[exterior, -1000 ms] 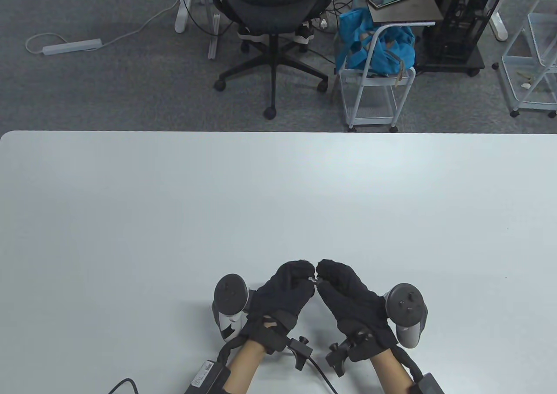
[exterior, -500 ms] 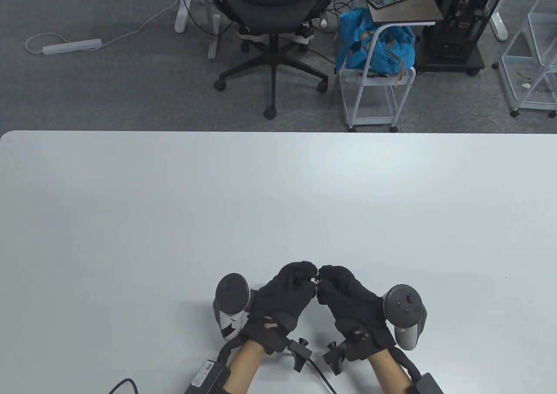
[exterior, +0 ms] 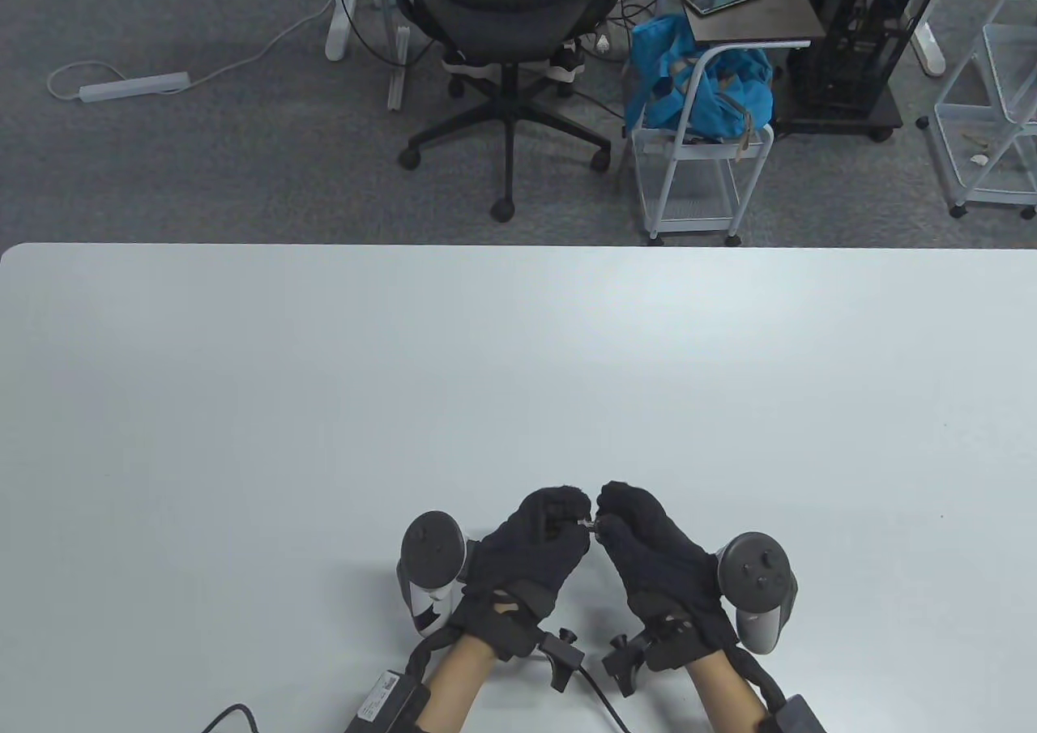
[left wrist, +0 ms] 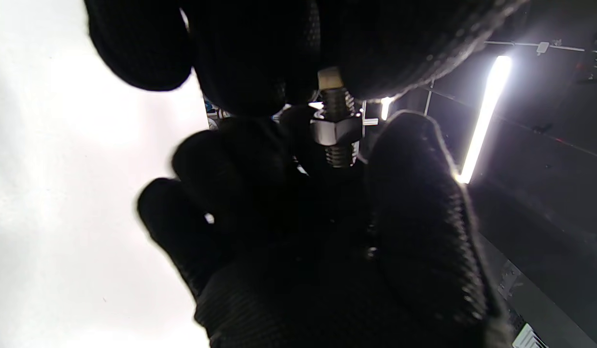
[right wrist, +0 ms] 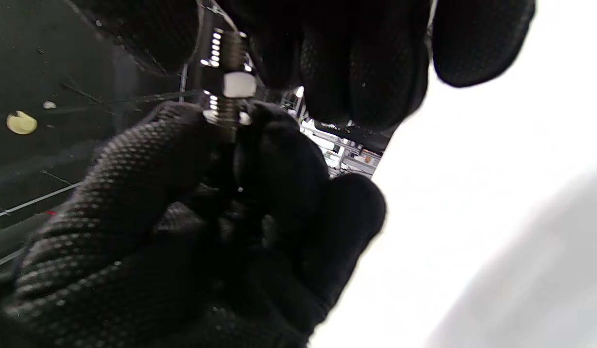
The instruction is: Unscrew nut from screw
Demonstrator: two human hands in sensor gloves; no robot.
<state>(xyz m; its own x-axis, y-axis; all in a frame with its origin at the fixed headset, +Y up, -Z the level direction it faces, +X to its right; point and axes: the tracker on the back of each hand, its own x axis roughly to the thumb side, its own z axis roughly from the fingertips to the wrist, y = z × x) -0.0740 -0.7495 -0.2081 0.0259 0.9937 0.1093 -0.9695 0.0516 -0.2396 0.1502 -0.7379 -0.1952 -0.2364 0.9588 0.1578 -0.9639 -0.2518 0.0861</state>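
A small steel screw point(exterior: 590, 526) is held between my two hands just above the white table point(exterior: 518, 360) near its front edge. My left hand point(exterior: 571, 518) pinches the head end; in the right wrist view it comes up from below point(right wrist: 182, 193). A hex nut point(left wrist: 336, 130) sits partway along the thread and shows bare between the hands, also in the right wrist view point(right wrist: 238, 84). My right hand point(exterior: 606, 522) has thumb and fingers closed round the threaded end point(right wrist: 221, 46) just beyond the nut. The screw's tip is hidden in the glove.
An office chair point(exterior: 506, 4), a white cart with a blue bag point(exterior: 697, 93) and wire racks point(exterior: 992, 117) stand on the carpet beyond the table's far edge. Glove cables point(exterior: 595, 684) trail off the front edge.
The right hand has rolled a little and its knuckles have lifted, with the fingertips shifted on the screw. The left hand has stayed nearly still.
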